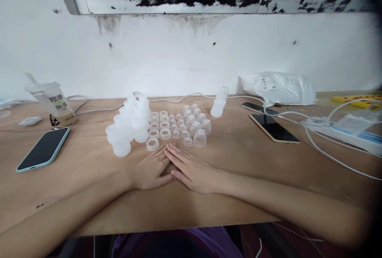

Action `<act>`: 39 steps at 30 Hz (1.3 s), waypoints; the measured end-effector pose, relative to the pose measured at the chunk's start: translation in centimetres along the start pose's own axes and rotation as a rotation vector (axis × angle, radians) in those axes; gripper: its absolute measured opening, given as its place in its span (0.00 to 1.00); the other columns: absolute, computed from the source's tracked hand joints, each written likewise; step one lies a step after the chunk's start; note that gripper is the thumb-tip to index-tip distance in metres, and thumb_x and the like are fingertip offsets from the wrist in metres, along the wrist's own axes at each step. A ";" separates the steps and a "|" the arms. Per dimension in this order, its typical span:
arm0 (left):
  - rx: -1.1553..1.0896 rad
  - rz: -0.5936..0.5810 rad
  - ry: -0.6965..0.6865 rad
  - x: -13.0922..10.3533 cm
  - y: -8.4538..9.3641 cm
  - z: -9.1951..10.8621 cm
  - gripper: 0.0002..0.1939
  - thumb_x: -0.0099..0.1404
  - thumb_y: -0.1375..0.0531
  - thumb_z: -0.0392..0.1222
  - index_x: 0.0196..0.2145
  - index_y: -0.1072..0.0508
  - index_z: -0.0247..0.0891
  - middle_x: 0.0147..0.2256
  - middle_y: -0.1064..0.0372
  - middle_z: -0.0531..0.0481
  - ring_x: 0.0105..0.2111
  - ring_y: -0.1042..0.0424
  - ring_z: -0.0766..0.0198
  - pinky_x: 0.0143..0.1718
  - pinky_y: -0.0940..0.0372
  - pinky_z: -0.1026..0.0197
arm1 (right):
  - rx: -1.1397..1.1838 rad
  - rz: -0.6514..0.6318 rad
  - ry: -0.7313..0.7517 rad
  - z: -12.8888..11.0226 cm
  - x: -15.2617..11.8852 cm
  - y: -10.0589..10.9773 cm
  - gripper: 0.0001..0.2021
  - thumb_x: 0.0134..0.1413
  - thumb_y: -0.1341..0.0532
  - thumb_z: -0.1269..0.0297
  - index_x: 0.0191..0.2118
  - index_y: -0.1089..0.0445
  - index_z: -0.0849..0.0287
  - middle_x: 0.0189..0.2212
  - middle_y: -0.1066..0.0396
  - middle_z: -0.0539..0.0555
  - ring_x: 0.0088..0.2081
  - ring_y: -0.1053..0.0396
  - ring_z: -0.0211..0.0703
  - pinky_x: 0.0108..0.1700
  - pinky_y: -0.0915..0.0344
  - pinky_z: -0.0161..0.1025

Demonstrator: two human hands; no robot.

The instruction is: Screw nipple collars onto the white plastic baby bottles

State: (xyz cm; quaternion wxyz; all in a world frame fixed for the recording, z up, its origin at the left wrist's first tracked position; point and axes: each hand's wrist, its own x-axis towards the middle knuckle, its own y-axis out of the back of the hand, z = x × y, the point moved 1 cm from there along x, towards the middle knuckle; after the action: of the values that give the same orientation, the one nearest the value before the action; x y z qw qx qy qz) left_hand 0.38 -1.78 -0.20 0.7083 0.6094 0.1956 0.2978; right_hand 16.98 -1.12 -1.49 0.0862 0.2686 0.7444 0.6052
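Note:
My left hand [151,169] lies flat on the wooden table [167,214], holding nothing. Flat beside it is my right hand [193,170], also holding nothing, its fingertips over those of the left. Just beyond my hands stand rows of small parts: frosted white bottles [121,146] at the left, then white rings [152,144], small clear nipples [188,141] and clear domed caps [199,137] at the right. One assembled bottle [219,104] with a clear cap stands apart, farther back to the right.
At the left are a phone [44,149] and a drink cup [56,104] with a straw. Two phones [273,128], white cables [322,152] and a plastic bag [280,88] lie at the right. A wall runs behind the table.

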 end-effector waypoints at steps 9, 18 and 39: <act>-0.034 0.027 -0.013 -0.2 0.0 -0.6 0.33 0.62 0.56 0.53 0.58 0.60 0.32 0.59 0.64 0.40 0.58 0.62 0.56 0.56 0.56 0.51 | -0.078 0.001 -0.136 1.1 0.0 0.3 0.32 0.56 0.59 0.52 0.59 0.60 0.70 0.59 0.63 0.64 0.60 0.64 0.48 0.58 0.56 0.49; -0.008 0.024 0.030 -0.5 -0.5 -0.8 0.34 0.62 0.58 0.55 0.58 0.61 0.31 0.59 0.65 0.40 0.58 0.62 0.57 0.57 0.58 0.54 | -0.113 -0.013 -0.179 0.9 0.1 0.2 0.33 0.55 0.59 0.51 0.58 0.57 0.74 0.58 0.61 0.66 0.59 0.64 0.51 0.59 0.57 0.49; 0.019 -0.003 0.032 -0.4 0.3 -0.3 0.33 0.62 0.59 0.55 0.58 0.62 0.31 0.59 0.67 0.41 0.58 0.62 0.57 0.57 0.59 0.55 | -0.139 -0.003 -0.182 0.6 0.1 0.3 0.32 0.54 0.57 0.53 0.56 0.51 0.78 0.57 0.56 0.68 0.59 0.59 0.52 0.58 0.55 0.45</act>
State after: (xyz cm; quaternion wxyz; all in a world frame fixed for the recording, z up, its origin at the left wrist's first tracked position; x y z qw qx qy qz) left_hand -0.15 -1.80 0.03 0.6998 0.6107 0.2108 0.3047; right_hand 17.27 -0.49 -1.35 0.1727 0.3146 0.6900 0.6285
